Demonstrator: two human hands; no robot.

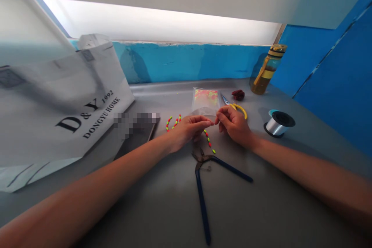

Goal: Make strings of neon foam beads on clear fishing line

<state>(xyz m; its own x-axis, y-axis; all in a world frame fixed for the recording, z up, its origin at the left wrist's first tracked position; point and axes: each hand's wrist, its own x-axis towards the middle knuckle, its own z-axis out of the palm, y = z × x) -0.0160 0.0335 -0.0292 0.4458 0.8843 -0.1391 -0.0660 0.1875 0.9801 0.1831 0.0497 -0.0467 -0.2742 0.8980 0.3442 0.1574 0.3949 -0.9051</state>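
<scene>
My left hand [190, 128] and my right hand [232, 124] are raised over the grey table with their fingertips pinched, almost touching each other. Whatever is between the fingertips is too small to make out. A string of red and yellow-green oval beads [167, 124] curls out on the left of my left hand, and more of these beads [208, 139] hang or lie below its fingers. Part of the string is hidden behind that hand. Nearer to me lie pliers [203, 159] with dark blue handles, their jaws and handles spread.
Behind my hands lie a clear bag of coloured beads [206, 99], yellow-handled scissors [241, 109] and a dark red bundle [238, 94]. A spool of clear line [277, 124] and a bottle [267, 70] stand right. Left are a white shopping bag [95, 85] and a dark flat device [136, 135].
</scene>
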